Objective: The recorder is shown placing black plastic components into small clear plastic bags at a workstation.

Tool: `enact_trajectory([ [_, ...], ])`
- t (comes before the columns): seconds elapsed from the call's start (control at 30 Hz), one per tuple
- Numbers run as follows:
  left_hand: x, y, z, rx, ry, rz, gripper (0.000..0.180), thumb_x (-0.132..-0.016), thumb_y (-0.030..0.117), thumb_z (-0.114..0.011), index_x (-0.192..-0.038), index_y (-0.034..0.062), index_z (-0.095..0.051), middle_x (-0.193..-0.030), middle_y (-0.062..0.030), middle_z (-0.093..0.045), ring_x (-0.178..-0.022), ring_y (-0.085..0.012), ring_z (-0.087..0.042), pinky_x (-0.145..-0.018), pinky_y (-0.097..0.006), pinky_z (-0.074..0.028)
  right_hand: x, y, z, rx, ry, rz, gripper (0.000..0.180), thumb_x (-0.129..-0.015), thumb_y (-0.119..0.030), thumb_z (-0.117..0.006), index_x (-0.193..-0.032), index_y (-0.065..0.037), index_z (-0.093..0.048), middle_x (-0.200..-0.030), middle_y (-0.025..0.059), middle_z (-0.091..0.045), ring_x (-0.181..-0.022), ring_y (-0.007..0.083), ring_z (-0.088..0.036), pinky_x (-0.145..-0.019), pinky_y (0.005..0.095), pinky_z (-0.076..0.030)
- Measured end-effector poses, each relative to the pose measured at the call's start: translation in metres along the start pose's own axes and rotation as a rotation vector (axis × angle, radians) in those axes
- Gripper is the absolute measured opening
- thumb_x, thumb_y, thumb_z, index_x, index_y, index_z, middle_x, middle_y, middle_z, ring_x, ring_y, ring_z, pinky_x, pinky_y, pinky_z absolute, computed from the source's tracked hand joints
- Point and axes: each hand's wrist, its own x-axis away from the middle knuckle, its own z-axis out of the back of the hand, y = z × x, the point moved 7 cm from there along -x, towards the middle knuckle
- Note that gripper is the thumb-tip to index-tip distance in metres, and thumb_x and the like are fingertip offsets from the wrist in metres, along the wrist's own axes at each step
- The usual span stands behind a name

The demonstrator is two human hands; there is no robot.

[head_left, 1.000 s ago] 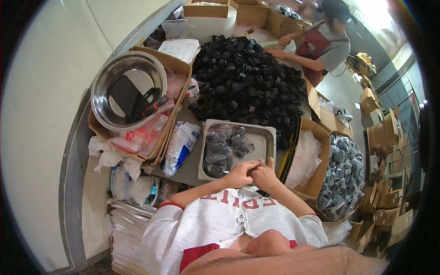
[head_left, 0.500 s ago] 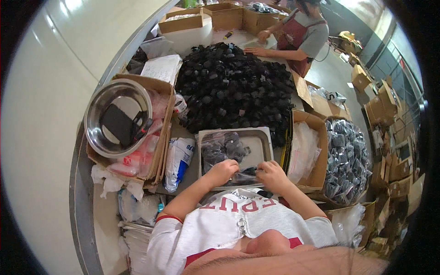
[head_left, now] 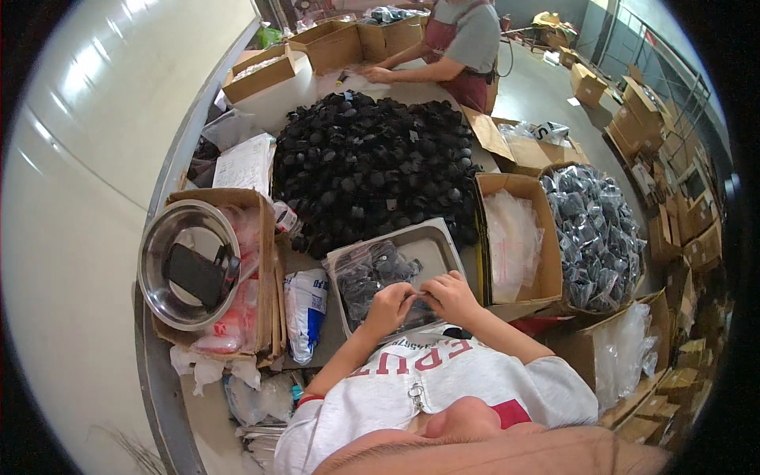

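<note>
My left hand (head_left: 388, 309) and my right hand (head_left: 451, 298) meet over the near side of a metal tray (head_left: 438, 252). Fingertips of both are closed in a pinch on what looks like the top edge of a small clear plastic bag (head_left: 417, 313). Its contents are mostly hidden by my fingers. Inside the tray, on the left, lie small clear bags (head_left: 360, 283) with black parts in them. Just beyond the tray spreads a large heap of small black plastic parts (head_left: 372, 170).
On the left, a steel bowl (head_left: 148, 277) holding a black flat object sits on a carton (head_left: 265, 277). A blue-and-white packet (head_left: 305, 313) lies beside it. On the right stand a carton of clear bags (head_left: 513, 241) and a heap of bagged parts (head_left: 594, 237). A co-worker (head_left: 467, 39) works beyond.
My hands have come together from either side of the bag. The tray now appears tilted, and the whole view has shifted and turned. The co-worker's hands are closer together.
</note>
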Motion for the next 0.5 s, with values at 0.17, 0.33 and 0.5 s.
enact_trajectory([
  [0.17,0.003,-0.004,-0.001,0.014,0.020,-0.006,0.017,-0.080,-0.001,-0.066,-0.095,0.0036,-0.059,-0.082,-0.0124,-0.064,-0.064,-0.0238,-0.061,-0.057,-0.032,-0.049,-0.003,-0.006,-0.005,0.087,-0.004,0.044,0.010,-0.081,-0.016,-0.063,-0.090,-0.012,-0.059,-0.087,0.0034,-0.061,-0.087,0.0240,-0.058,-0.081,0.0381,-0.038],
  [0.33,0.010,-0.010,0.001,0.085,0.012,0.096,0.017,-0.079,-0.001,-0.067,-0.093,0.0048,-0.058,-0.080,-0.0099,-0.064,-0.058,-0.0178,-0.056,-0.054,-0.029,-0.045,0.001,-0.006,-0.010,0.191,-0.060,0.031,0.009,-0.079,-0.015,-0.060,-0.088,-0.014,-0.058,-0.090,0.0018,-0.058,-0.091,0.0228,-0.055,-0.084,0.0415,-0.036],
  [0.5,0.023,-0.037,0.032,0.151,0.247,0.260,0.014,-0.081,0.000,-0.067,-0.084,0.0050,-0.055,-0.073,-0.0021,-0.058,-0.058,-0.0081,-0.044,-0.054,-0.023,-0.039,0.017,0.015,0.022,0.232,-0.141,-0.022,0.009,-0.078,-0.016,-0.060,-0.087,-0.014,-0.059,-0.094,0.0031,-0.058,-0.095,0.0237,-0.054,-0.085,0.0427,-0.035],
])
